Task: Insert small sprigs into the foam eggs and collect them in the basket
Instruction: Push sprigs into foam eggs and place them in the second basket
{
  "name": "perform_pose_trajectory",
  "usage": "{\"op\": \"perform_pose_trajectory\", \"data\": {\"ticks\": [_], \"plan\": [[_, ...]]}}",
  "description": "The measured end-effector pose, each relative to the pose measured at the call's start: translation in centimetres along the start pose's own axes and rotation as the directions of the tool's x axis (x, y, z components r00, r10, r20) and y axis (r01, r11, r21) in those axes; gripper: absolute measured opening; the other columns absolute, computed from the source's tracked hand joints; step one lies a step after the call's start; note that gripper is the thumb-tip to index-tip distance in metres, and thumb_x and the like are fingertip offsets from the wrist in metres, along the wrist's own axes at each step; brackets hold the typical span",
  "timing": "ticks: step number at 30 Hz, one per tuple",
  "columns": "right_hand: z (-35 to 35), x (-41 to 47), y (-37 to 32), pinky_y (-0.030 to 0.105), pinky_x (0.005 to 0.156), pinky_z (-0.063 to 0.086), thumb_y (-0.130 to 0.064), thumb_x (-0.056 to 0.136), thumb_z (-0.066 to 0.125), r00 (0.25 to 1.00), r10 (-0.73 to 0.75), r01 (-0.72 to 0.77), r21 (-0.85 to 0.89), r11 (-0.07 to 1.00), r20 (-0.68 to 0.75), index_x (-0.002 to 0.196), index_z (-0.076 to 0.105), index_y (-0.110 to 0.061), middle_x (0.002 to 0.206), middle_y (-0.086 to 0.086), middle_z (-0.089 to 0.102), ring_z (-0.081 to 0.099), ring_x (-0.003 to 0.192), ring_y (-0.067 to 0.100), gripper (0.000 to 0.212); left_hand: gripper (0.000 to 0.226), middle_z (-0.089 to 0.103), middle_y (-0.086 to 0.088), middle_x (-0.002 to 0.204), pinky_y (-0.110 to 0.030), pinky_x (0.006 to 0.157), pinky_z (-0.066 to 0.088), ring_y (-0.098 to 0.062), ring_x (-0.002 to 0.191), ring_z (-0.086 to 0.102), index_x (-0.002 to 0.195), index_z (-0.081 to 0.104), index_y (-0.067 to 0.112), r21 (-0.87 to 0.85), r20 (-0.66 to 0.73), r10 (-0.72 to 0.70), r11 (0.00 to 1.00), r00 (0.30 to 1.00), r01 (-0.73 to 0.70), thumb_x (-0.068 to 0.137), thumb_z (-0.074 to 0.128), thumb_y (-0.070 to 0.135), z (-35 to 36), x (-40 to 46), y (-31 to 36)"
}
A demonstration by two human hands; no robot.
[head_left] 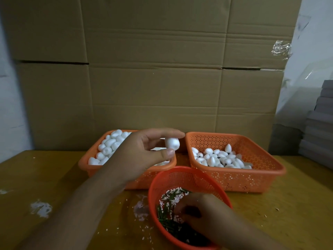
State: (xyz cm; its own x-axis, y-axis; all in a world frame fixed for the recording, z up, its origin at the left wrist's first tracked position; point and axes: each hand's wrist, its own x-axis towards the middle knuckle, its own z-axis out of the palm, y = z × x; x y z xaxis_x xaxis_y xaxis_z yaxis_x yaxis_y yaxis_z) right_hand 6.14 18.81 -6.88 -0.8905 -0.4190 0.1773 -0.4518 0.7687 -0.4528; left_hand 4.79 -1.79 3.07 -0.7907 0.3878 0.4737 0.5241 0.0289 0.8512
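- The left hand (144,152) is raised above the left basket (93,159), pinching one white foam egg (172,143) between the thumb below and the fingertips above.
- That held egg hangs in the air over the gap between the two rectangular orange baskets, touching neither.
- The left basket is heaped with plain foam eggs (110,147), piled up to its rim.
- The right basket (252,170) holds a shallower layer of eggs (221,159); some show a small dark spot (possibly an inserted sprig, though the detail is too small to be sure).
- A round red mesh basket (180,179) stands nearest the person, just in front of the two rectangular ones, tilted toward the camera.
- Green sprigs (171,201) and white foam crumbs lie mixed inside it.
- The right hand (200,213) reaches down into the round basket, fingers curled among the sprigs; shadow hides whether it actually grips one, so I cannot tell.
- All three baskets stand on a yellowish wooden table (54,177) flecked with white crumbs.
- A wall of flattened cardboard (153,69) stands upright behind the baskets.
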Motion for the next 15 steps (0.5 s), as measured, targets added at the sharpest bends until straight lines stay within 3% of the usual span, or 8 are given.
{"op": "perform_pose_trajectory", "data": {"ticks": [3, 7, 10, 12, 15], "plan": [[0.03, 0.07, 0.09, 0.009, 0.089, 0.045, -0.024, 0.086, 0.064, 1.000, -0.003, 0.003, -0.001, 1.000, -0.004, 0.107, 0.061, -0.048, 0.108, -0.025, 0.066, 0.058, 0.099, -0.011, 0.032, 0.035, 0.069, 0.008, 0.110, -0.017, 0.083, 0.053, -0.005, 0.101, 0.066, 0.109, 0.073, 0.028, 0.215, -0.039, 0.049, 0.976, 0.998, -0.040, 0.085, 0.071, 0.004, -0.09, 0.30, 0.36], [0.16, 0.09, 0.31, 0.009, 0.087, 0.045, -0.023, 0.085, 0.064, 1.000, -0.015, 0.015, -0.014, 1.000, -0.014, 0.107, 0.059, -0.049, 0.107, -0.025, 0.065, 0.058, 0.099, -0.011, 0.034, 0.030, 0.071, 0.012, 0.096, -0.022, 0.073, 0.056, -0.010, 0.082, 0.070, 0.097, 0.066, 0.038, 0.281, -0.120, 0.004, 0.959, 0.993, 0.030, 0.078, 0.078, 0.018, -0.09, 0.39, 0.39], [0.24, 0.12, 0.34, 0.008, 0.086, 0.045, -0.023, 0.085, 0.064, 1.000, -0.024, 0.024, -0.018, 1.000, -0.013, 0.106, 0.056, -0.051, 0.106, -0.027, 0.065, 0.057, 0.098, -0.013, 0.035, 0.015, 0.072, 0.012, 0.082, -0.014, 0.061, 0.050, -0.001, 0.067, 0.067, 0.084, 0.067, 0.034, 0.327, -0.132, 0.019, 0.945, 0.991, 0.026, 0.074, 0.079, 0.035, -0.10, 0.34, 0.59], [0.28, 0.10, 0.28, 0.010, 0.087, 0.045, -0.025, 0.085, 0.064, 1.000, -0.018, 0.018, -0.023, 1.000, -0.013, 0.104, 0.055, -0.053, 0.105, -0.027, 0.065, 0.057, 0.098, -0.013, 0.035, 0.021, 0.069, 0.015, 0.071, -0.010, 0.057, 0.046, 0.002, 0.058, 0.060, 0.078, 0.068, 0.030, 0.352, -0.100, 0.062, 0.936, 0.993, -0.023, 0.077, 0.067, 0.051, -0.13, 0.29, 0.98], [0.32, 0.12, 0.30, 0.013, 0.088, 0.047, -0.026, 0.084, 0.064, 1.000, 0.002, -0.003, -0.024, 1.000, -0.013, 0.101, 0.055, -0.056, 0.104, -0.026, 0.065, 0.059, 0.096, -0.012, 0.036, 0.037, 0.062, 0.014, 0.058, -0.008, 0.052, 0.040, 0.000, 0.047, 0.050, 0.074, 0.068, 0.023, 0.317, -0.071, 0.091, 0.946, 0.993, -0.063, 0.081, 0.049, 0.054, -0.26, 0.26, 1.18]]}}
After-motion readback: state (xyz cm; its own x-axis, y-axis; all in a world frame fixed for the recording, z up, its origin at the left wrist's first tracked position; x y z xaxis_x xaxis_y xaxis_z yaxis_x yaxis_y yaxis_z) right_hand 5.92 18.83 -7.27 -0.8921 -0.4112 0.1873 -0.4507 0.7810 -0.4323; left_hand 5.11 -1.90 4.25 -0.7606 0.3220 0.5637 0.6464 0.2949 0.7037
